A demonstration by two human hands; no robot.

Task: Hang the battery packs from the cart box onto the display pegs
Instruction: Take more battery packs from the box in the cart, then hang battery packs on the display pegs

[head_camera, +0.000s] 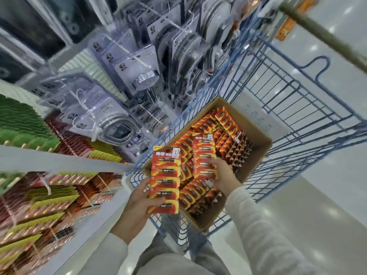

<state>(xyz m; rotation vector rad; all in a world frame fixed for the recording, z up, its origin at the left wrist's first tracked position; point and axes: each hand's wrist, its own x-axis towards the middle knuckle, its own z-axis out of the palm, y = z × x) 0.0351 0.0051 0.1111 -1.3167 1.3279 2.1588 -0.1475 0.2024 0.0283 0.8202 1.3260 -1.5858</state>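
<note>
A cardboard box full of red and orange battery packs sits in a blue wire cart. My left hand grips a long red strip of battery packs from below, holding it upright over the cart's near left corner. Inside the box, my right hand holds another strip of battery packs by its lower end. On the left, display pegs carry rows of red, yellow and green hanging packs.
Shower heads and hoses in clear packaging hang on the rack behind the cart. A white shelf edge runs between the peg rows on the left. Glossy floor lies to the right of the cart.
</note>
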